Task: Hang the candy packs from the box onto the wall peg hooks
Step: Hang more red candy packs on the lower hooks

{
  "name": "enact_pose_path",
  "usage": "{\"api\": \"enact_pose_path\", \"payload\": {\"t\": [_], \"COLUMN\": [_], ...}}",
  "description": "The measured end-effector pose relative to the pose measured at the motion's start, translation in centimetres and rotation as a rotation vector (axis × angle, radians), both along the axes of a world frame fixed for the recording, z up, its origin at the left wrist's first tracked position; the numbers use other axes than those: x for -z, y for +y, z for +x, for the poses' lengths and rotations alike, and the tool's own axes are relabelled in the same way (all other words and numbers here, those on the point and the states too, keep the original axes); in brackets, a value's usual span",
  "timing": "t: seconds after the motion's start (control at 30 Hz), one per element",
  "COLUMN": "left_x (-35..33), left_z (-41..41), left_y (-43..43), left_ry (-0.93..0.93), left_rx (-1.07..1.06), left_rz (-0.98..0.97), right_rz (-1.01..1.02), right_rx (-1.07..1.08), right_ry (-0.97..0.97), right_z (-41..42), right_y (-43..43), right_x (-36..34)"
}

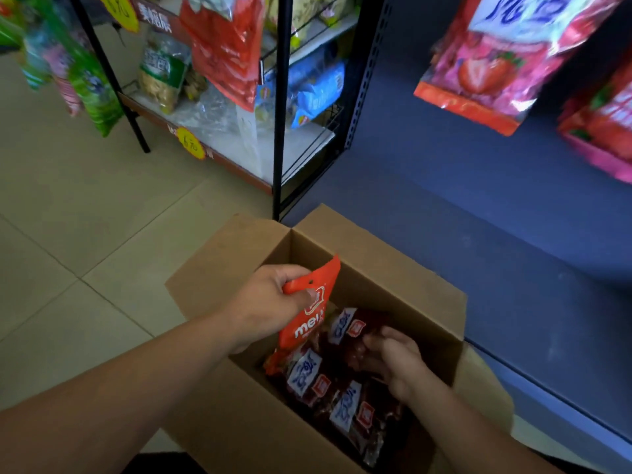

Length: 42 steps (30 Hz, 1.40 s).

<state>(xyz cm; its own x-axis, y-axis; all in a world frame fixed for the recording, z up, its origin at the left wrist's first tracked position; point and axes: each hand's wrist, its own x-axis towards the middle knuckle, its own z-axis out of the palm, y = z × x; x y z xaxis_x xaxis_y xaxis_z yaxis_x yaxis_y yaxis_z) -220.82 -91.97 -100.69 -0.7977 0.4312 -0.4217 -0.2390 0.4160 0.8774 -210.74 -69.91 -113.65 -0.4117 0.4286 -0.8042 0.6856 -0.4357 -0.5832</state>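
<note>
Your left hand (270, 299) pinched the orange candy pack (307, 313) by its hang-hole header, ready for hooking, while your right hand (393, 360), fingers loosely curled, dug among packs in the cardboard box (393, 265).

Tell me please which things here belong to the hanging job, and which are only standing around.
For the job:
- cardboard box
- orange candy pack, pinched by the left hand
- dark packs in the box, where the right hand reaches
- strawberry packs already hanging

Not part of it:
- black shelf rack
- blue snack bags
- yellow price tag
</note>
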Motion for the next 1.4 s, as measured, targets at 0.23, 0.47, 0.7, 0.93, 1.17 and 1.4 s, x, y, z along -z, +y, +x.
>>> {"api": "enact_pose_path", "payload": {"t": [0.23,0.47,0.7,0.93,1.17,1.4], "left_x": [-5.3,-9.1,-15.7,-26.8,-32.2,-33.3], "left_z": [0.5,1.0,2.2,2.3,2.1,4.6], "left_y": [2.5,4.3,6.5,11.3,15.6,23.1], "left_ry": [-0.016,-0.239,0.030,0.645,0.953,1.125], "left_rx": [0.057,0.025,0.017,0.213,0.325,0.425], "left_rz": [0.141,0.322,0.338,0.101,-0.033,0.023], "right_rz": [0.054,0.174,0.437,0.649,0.704,0.825], "right_rx": [-0.292,-0.481,-0.517,-0.523,-0.356,-0.181], "right_ry": [0.183,0.351,0.564,0.662,0.702,0.695], "right_z": [0.4,1.3,2.1,3.4,5.9,13.0], "right_y": [3.1,6.3,8.9,13.1,16.3,21.4], "right_x": [-10.9,-21.8,-32.4,-40.4,-44.7,-46.3]}}
